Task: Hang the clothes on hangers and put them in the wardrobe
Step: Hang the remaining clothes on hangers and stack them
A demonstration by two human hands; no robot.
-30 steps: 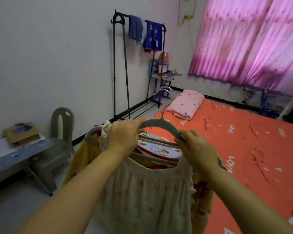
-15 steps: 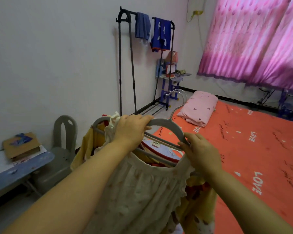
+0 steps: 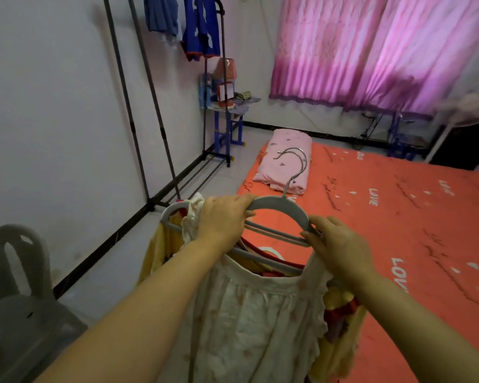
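Hanger (image 3: 277,206): grey, curved, thin-barred.

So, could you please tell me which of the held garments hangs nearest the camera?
The cream dress; the yellow garment hangs behind it, showing at both sides.

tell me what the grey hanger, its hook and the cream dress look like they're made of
Grey hanger: probably plastic, perhaps with a velvety coating; the surface looks dull, with no glare.
Hook: polished metal; it is thin wire with bright glints.
Cream dress: light matte fabric, possibly cotton; it gathers and wrinkles softly.
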